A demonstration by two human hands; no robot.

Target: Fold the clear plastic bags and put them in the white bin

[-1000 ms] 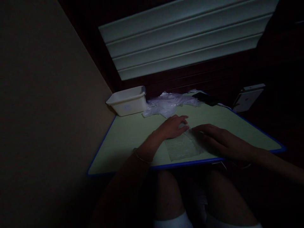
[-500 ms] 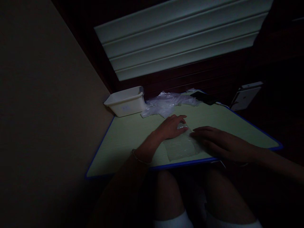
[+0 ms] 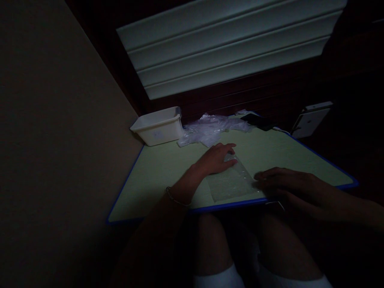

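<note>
A clear plastic bag (image 3: pixel 229 186) lies flat on the pale green tabletop (image 3: pixel 162 176), close to its front edge. My left hand (image 3: pixel 217 159) rests over the bag's far end, fingers and thumb apart, with the palm down. At the bag's near right corner is my right hand (image 3: pixel 285 184), its fingers stretched out and its fingertips beside or on the bag's edge; I cannot tell whether they touch it. The light is dim, and part of the bag is hidden under my left hand.
A white plastic bin (image 3: pixel 159 130) stands at the back left against the wall. Crumpled clear plastic bags (image 3: pixel 210 128) lie along the back, beside a dark flat object (image 3: pixel 258 121). A white tablet-like device (image 3: pixel 312 122) is beyond the right edge. Blue trim (image 3: pixel 234 205) borders the table.
My right hand has moved right and toward me along the bag's right side, uncovering more of that edge. The left hand stays in place on the bag.
</note>
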